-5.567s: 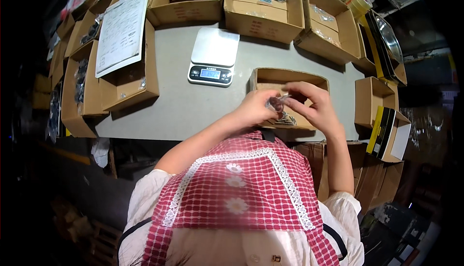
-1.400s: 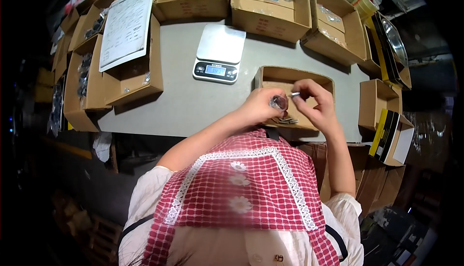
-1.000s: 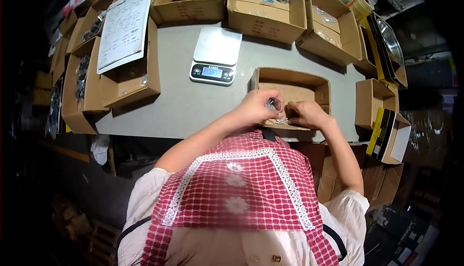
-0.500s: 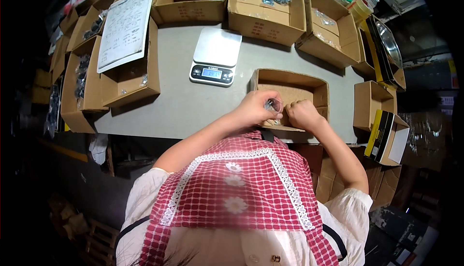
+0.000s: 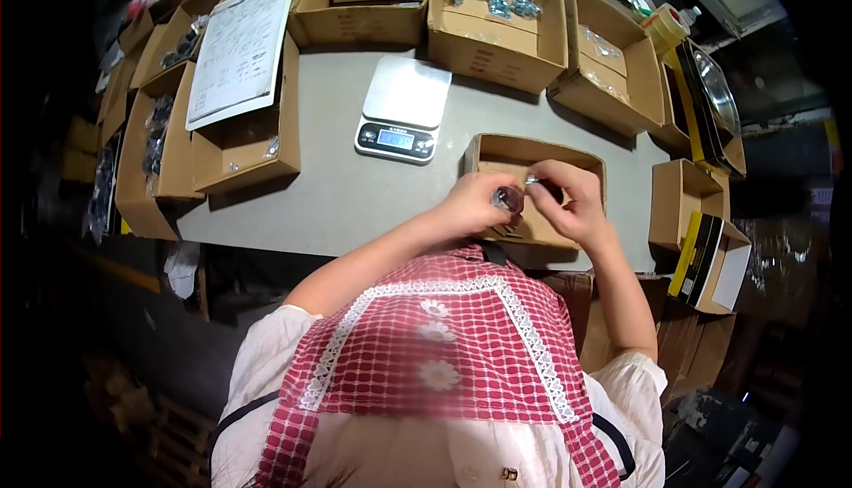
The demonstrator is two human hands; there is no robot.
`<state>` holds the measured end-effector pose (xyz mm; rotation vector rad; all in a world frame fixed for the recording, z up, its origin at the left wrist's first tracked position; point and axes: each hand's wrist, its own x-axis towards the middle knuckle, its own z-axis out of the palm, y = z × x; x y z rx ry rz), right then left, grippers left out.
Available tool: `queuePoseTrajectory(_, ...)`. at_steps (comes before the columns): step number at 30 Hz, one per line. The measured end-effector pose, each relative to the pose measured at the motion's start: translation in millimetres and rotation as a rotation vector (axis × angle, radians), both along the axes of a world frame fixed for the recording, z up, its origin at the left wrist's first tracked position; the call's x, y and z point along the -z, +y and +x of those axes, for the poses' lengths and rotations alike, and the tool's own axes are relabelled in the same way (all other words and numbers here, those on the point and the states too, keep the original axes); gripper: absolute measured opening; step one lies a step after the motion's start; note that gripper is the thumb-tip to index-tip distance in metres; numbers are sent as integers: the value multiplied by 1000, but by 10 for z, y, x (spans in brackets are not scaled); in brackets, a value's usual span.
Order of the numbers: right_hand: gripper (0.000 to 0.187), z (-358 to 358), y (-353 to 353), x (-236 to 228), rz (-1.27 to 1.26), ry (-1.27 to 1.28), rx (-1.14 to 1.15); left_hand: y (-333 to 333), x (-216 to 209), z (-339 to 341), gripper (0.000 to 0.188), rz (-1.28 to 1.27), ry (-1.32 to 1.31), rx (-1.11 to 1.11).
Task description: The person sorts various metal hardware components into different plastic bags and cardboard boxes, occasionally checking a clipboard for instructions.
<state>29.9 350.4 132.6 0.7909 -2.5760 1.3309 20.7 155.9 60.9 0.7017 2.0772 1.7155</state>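
Note:
Over the near left part of an open cardboard box, my left hand is closed around a small clear plastic bag. The bag's rounded mouth faces up, and what lies inside is too small to make out. Just to the right, my right hand pinches a small shiny metal piece between thumb and fingertips, close beside the bag's mouth. A few thin metal parts show below my left hand at the box's near side. My hands hide much of the box floor.
A white digital scale stands left of the box. Along the back sit cardboard boxes with bagged metal parts. A clipboard with paper rests on a box at the left. Smaller boxes stand at the right table edge.
My right hand has come up from inside the box toward the bag's mouth, now with a small metal piece in its fingertips. My left hand keeps its hold. The view has shifted slightly.

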Motion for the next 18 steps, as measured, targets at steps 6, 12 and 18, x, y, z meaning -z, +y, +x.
queuePoseTrajectory(6, 36, -167, 217, 250, 397, -339, 197, -56, -119, -10, 21, 54, -256, 66)
queuePoseTrajectory(12, 46, -19, 228, 843, 763, -498, -10, -30, -68, -15, 21, 39, -117, 49)
queuePoseTrajectory(18, 31, 97, 57, 833, 801, -382, -66, -18, 16, -20, 22, 48, -181, 50)
